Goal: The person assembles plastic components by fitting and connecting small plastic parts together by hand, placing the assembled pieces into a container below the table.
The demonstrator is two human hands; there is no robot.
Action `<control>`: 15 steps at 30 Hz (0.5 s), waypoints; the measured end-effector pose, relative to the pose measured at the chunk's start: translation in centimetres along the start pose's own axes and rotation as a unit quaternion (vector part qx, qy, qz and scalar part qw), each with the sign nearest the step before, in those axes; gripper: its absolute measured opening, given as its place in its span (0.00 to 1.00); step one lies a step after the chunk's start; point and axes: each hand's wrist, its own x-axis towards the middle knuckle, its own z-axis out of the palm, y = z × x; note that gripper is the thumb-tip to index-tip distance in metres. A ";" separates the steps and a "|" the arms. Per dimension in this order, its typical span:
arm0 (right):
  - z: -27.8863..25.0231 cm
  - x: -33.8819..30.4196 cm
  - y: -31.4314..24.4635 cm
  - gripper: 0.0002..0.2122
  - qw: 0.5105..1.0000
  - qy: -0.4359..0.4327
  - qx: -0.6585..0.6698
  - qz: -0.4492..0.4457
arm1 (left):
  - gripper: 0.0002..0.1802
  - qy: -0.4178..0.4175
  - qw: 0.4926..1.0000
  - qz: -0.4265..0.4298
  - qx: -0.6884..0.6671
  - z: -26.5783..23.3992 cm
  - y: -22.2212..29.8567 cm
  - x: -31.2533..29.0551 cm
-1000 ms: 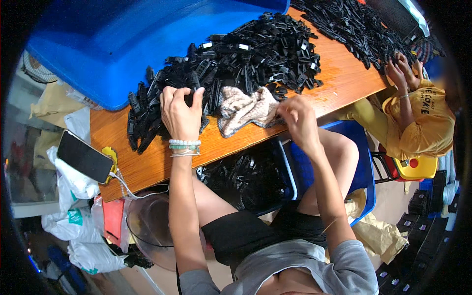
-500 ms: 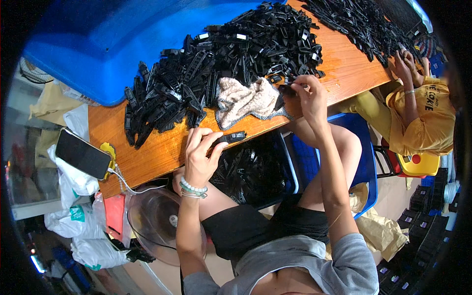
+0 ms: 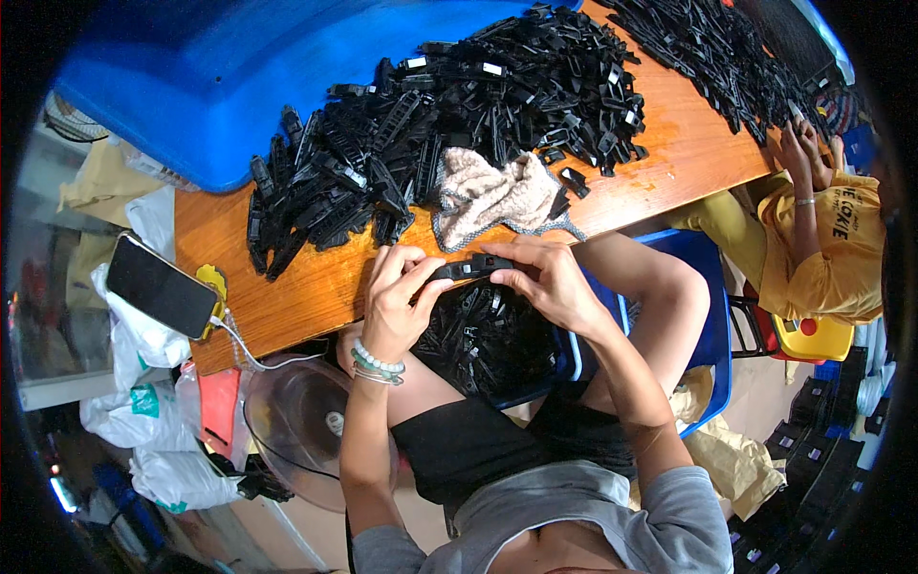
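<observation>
Between my two hands, at the near edge of the table, is a long black plastic part (image 3: pixel 469 269), lying crosswise. My left hand (image 3: pixel 397 294) pinches its left end between thumb and fingers. At its right end, the thumb and fingers of my right hand (image 3: pixel 548 280) close on it, hiding that end. Just beyond lies a crumpled beige towel (image 3: pixel 492 196) with a grey edge. A large heap of similar black parts (image 3: pixel 459 115) covers the table behind it. Below the held part, a dark bin (image 3: pixel 571 354) full of black parts stands between my knees.
A big blue tub (image 3: pixel 215 115) stands behind the heap. At the table's left corner a phone (image 3: pixel 163 285) is propped, its white cable trailing. To the right, a co-worker in a yellow shirt (image 3: pixel 822 239) handles parts by a second heap (image 3: pixel 708 57). A blue crate (image 3: pixel 712 411) sits beside my leg.
My right hand has come from the heap's near right edge, beside the towel, down and left to the black part. It now grips the right end. My left hand has stayed nearly in place.
</observation>
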 end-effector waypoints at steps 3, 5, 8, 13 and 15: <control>-0.1 0.0 0.4 0.16 0.996 0.004 -0.077 -0.052 | 0.11 -0.006 1.000 -0.002 -0.005 0.0 0.0 0.2; -0.1 -0.1 0.1 0.16 0.994 0.033 -0.068 -0.081 | 0.11 -0.011 1.000 -0.006 -0.005 -0.1 0.0 0.3; 0.1 -0.1 1.1 0.16 0.987 0.046 -0.092 -0.121 | 0.11 -0.011 1.000 0.003 -0.007 -0.1 0.1 0.4; 1.1 1.1 0.5 0.17 0.973 0.035 -0.130 -0.188 | 0.11 -0.012 0.998 0.059 0.012 0.0 0.1 0.8; 1.7 1.4 0.5 0.16 0.980 0.037 -0.115 -0.157 | 0.10 -0.015 0.998 0.052 0.013 0.1 0.1 0.8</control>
